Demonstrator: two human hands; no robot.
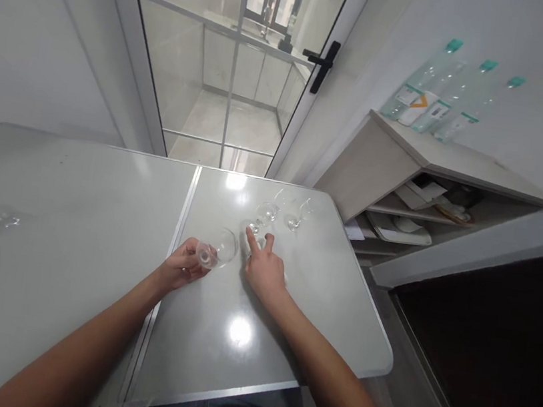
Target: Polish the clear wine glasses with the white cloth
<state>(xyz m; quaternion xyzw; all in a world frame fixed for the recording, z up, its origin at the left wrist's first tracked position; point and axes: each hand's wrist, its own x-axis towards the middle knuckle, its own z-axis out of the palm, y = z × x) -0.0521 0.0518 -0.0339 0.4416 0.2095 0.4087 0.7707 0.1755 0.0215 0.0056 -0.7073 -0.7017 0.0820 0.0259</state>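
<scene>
My left hand [186,264] is closed on a clear stemmed glass [227,248], held tilted above the table with its round foot towards my fingers. My right hand [266,270] is just to the right, palm down, index finger and another finger spread apart. Its index fingertip is at a second clear glass [254,227]; whether they touch I cannot tell. Part of that glass is hidden behind the hand. Just beyond are a third glass [267,212] and another stemmed glass [294,222], both transparent and faint against the tabletop.
The glossy grey table [210,350] has a metal seam down its middle. Another transparent glass [6,219] is at far left. Right of the table stands a shelf unit [389,159] with several plastic bottles [426,90] on top. A glass door [219,75] with a black handle [324,66] lies beyond.
</scene>
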